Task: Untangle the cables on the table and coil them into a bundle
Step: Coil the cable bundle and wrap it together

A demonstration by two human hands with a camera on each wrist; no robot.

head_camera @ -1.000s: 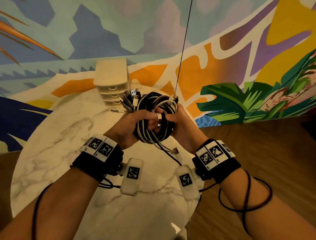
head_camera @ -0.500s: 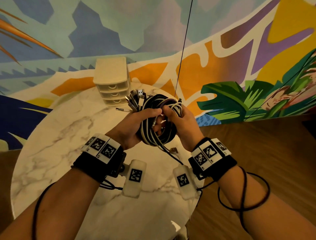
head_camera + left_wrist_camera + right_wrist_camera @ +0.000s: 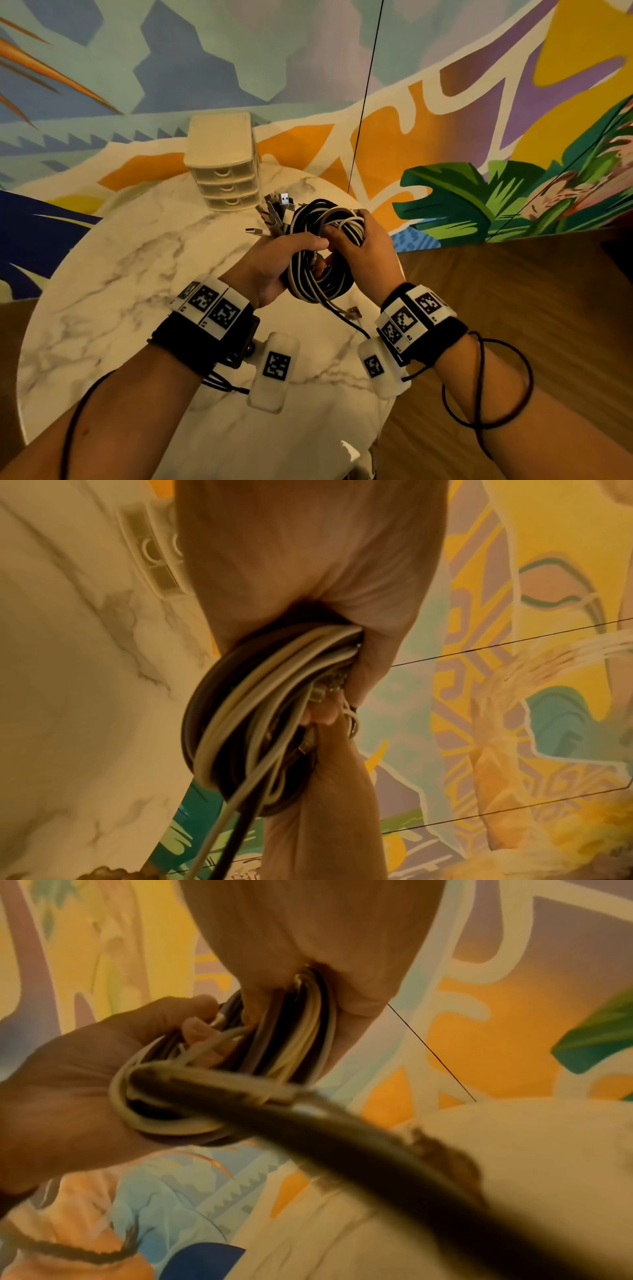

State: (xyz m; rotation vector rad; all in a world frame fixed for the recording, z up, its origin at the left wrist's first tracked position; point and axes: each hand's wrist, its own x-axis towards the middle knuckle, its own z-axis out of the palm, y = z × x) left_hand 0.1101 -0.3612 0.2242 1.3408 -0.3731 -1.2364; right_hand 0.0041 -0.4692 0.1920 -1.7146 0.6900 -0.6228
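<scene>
Marble worktop is overhung by the cable bundle, mostly coiled, grasped in both grips: left hand, right hand. Beneath the bundle, loose tails are judged left to wind.

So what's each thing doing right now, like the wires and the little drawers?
cable bundle: coiled, held above the table by both hands, loose ends hanging below
left hand: grips the coil
right hand: grips the coil
plugs: sticking out of the coil's top
drawer box: upright on the table, drawers closed
</scene>
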